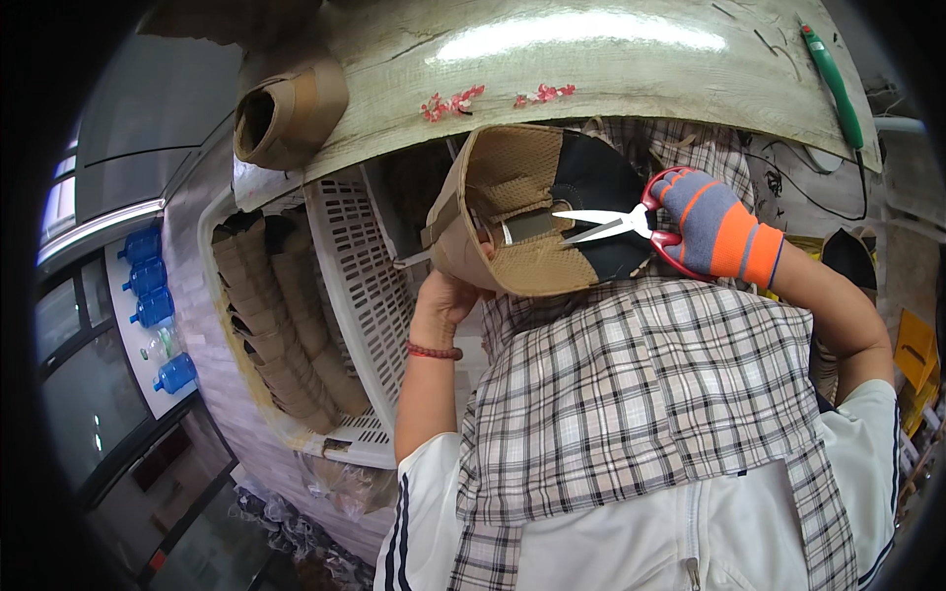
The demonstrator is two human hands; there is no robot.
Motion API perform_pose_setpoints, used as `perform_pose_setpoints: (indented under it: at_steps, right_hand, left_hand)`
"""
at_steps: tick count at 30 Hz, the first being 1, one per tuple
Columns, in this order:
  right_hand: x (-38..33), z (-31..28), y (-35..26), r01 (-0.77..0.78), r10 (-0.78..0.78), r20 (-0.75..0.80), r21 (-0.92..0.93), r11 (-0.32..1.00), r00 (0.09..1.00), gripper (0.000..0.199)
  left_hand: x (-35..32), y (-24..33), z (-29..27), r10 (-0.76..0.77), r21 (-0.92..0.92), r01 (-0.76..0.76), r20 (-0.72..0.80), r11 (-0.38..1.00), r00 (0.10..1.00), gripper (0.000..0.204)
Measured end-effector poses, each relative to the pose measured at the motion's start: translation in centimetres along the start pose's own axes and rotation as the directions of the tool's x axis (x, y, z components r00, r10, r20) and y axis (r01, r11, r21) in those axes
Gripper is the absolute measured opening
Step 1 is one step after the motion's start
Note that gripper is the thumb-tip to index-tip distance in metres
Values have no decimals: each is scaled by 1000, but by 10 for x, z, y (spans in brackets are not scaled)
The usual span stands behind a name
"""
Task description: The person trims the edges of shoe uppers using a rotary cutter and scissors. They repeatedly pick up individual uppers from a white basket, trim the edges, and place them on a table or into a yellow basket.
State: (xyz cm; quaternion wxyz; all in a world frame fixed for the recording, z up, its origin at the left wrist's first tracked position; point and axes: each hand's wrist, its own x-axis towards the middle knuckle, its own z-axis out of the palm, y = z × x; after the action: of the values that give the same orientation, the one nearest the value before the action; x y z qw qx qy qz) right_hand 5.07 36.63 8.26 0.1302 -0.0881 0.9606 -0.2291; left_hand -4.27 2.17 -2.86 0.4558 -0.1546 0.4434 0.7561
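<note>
Centre of frame: my left hand (440,305) grips from below a tan-and-black shoe upper (537,207), fingers closed on its lower edge. Right of centre, my right hand (717,227) — in an orange-and-grey striped glove — holds red-handled scissors (631,225), fingers through the loops, blades slightly parted and resting on the piece near its metal tag. I judge trimming to be under way; one upper (286,113) lies on the table (591,89) at upper left — many more sit stacked in the white crate (365,276) at left, finished or not I cannot tell.
</note>
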Motion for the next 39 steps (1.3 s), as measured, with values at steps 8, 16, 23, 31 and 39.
perform_pose_setpoints:
  at_steps: [8,16,23,31,39]
  right_hand:
    - [10,12,-9,92,-89,135,-15,996,987,32]
    - [21,10,-21,177,-171,94,-60,982,981,29]
    - [9,8,0,-86,89,29,-93,992,996,25]
    - [31,15,-36,136,-138,-10,-126,983,990,29]
    - [48,18,-48,196,-200,13,-265,944,980,24]
  left_hand:
    - [-18,5,8,-39,183,39,-9,982,999,37]
    - [-32,6,14,-124,145,134,-73,980,990,33]
    - [-36,6,10,-152,154,154,-28,976,988,30]
    - [-32,-4,6,-164,8,166,-103,986,981,34]
    - [-31,-9,0,-166,-60,161,-106,985,980,33]
